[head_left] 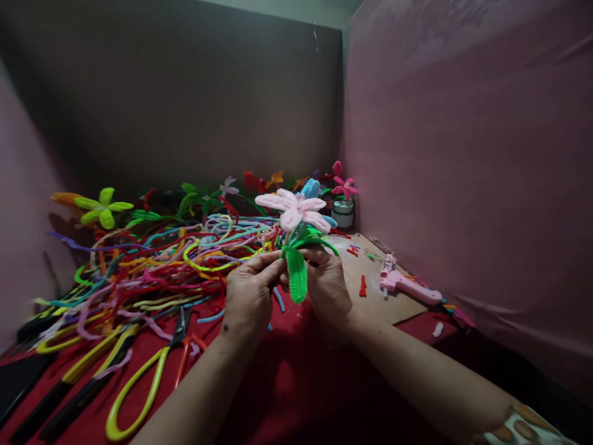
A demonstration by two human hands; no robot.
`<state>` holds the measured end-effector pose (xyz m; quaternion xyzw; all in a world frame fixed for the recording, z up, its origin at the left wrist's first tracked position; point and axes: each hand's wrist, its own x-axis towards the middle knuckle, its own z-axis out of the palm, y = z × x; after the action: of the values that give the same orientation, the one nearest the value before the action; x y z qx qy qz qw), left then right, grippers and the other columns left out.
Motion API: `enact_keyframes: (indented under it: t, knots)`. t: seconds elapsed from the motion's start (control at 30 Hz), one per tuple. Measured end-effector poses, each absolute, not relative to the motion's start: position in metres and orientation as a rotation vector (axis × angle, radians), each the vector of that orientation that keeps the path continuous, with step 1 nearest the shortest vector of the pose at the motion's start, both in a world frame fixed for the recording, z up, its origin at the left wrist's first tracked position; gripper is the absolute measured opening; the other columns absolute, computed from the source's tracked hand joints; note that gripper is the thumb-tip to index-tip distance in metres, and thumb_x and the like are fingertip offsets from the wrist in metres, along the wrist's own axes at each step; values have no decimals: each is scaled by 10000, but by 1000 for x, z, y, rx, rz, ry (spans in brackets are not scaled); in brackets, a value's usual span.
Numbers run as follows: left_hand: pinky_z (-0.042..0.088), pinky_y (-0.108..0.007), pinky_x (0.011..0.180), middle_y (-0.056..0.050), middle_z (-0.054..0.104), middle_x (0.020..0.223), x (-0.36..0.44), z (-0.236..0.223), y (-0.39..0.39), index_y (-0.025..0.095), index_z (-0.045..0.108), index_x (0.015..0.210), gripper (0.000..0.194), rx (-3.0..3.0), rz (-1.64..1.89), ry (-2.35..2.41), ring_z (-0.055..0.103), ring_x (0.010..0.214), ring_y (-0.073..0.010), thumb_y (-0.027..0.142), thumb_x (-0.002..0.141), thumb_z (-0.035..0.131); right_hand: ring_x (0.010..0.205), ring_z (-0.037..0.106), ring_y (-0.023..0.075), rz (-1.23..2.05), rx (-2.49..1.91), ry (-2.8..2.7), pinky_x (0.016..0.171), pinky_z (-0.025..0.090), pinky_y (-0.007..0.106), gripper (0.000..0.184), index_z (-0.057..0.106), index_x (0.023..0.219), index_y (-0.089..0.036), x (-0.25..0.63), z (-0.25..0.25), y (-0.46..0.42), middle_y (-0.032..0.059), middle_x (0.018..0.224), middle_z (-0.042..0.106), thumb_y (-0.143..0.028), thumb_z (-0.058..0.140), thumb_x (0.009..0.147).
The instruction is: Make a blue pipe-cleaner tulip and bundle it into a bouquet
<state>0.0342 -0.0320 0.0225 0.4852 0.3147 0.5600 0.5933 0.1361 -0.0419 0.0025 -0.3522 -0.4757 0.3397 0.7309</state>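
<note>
L hand pinched tight on pale-pink pipe-cleaner flower, held up over desk; R hand curled behind green leaf, exact grip hidden, can't tell. Best: L firm, R light, w/o crushing fuzz.

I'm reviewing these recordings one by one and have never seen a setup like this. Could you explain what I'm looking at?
There is no machine here: a person works with two bare hands. The single picture comes from a camera worn on the head, looking forward and down. The left hand and right hand together hold a pale pink fuzzy flower with green leaves. Below is a red surface. To the left lies a tangled heap of coloured fuzzy strips, with yellow-handled scissors nearer the camera. To the right, a pink glue gun lies on a tan board. More fuzzy flowers, such as a yellow-green one, line the back.
</note>
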Motion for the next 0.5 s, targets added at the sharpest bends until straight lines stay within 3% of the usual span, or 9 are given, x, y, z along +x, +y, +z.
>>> enact_keyframes:
  t: [0.17, 0.37, 0.5]
  knots:
    - [372, -188, 457, 20, 511, 466, 31, 14, -22, 114, 567, 531, 198, 1148, 1239, 597, 454, 444, -64, 235, 602, 708, 578, 496, 134, 779, -819, -1174, 624, 431, 278, 171, 627, 583, -207, 141, 0, -39, -17, 568, 565, -264, 562, 730]
    - [411, -195, 458, 16, 514, 539, 25, 14, -13, 109, 592, 666, 111, 1014, 933, 559, 469, 463, -68, 174, 641, 678, 694, 535, 142, 713, -872, -1299, 721, 423, 270, 144, 620, 623, -220, 152, 0, -40, -16, 701, 607, -280, 554, 736]
    - [433, -199, 465, 18, 520, 554, 22, 22, -16, 106, 589, 650, 102, 937, 828, 576, 458, 451, -57, 99, 600, 677, 643, 513, 143, 657, -874, -1295, 630, 421, 270, 169, 583, 564, -213, 156, 3, -46, -11, 626, 567, -305, 586, 706]
